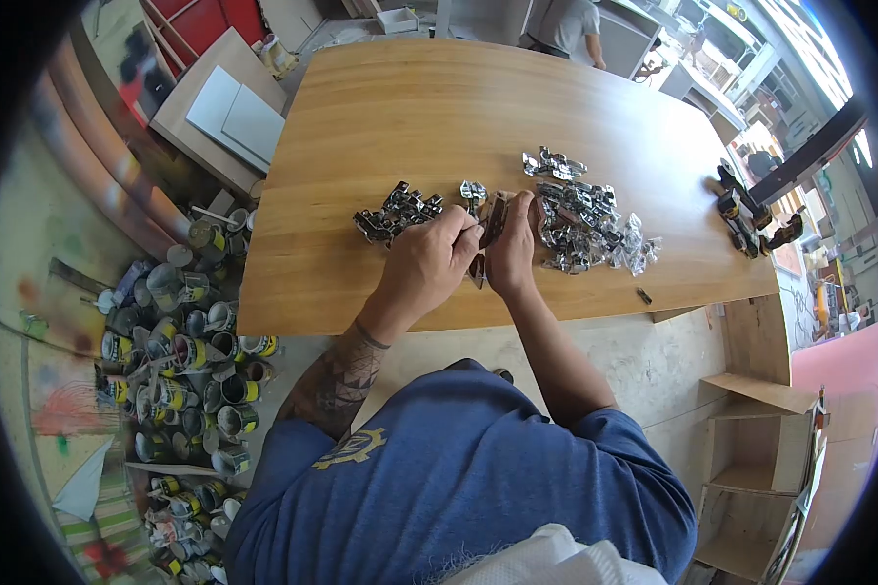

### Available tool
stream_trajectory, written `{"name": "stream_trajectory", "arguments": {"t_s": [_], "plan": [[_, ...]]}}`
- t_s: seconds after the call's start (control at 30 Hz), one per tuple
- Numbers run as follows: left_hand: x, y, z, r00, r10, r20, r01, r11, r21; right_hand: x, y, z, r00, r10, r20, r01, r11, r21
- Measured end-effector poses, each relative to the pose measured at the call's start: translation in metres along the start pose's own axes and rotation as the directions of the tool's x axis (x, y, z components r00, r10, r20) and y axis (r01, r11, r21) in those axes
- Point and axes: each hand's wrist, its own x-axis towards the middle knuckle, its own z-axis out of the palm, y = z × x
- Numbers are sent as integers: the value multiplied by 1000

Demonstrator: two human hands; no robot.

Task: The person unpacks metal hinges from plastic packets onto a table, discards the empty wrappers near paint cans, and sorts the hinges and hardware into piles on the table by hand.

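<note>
Both of my hands meet over the near part of the wooden table [380, 117]. My right hand [510, 255] is closed around a metal cabinet hinge [496, 213], its thumb along the side. My left hand [427, 255] is closed in a pinch against the same piece; what sits between its fingertips is too small to make out. A pile of shiny hinges [396, 213] lies to the left of my hands, and a bigger hinge pile [580, 214] lies to the right. Just beyond my fingers rests a single hinge [472, 192].
Clear plastic bags [636, 248] lie beside the right pile, with a small dark piece [644, 294] nearer the edge. Black-and-yellow tools [741, 219] stand at the table's right end. Many paint cans [190, 351] crowd the floor at left. Another person [568, 27] is beyond the table.
</note>
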Motion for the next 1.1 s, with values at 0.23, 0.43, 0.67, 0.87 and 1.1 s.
{"name": "stream_trajectory", "arguments": {"t_s": [0.23,0.43,0.67,0.87,1.1], "plan": [[-6,-10,4,998,-70,2,69,985,160,-4,-18,8,997,47,62,-50,997,57],[-7,-23,-1,984,24,-179,2,990,144,-3,-37,35,992,-127,2,127,992,-25],[-10,-117,-95,819,-254,-515,440,854,279,-18,-74,35,934,-339,115,340,940,7],[-46,-85,-72,826,-409,-387,473,877,84,20,19,47,990,-87,109,95,993,-69],[-72,-80,-57,894,-365,-261,382,924,17,58,66,51,1000,-15,11,18,953,-303]]}}
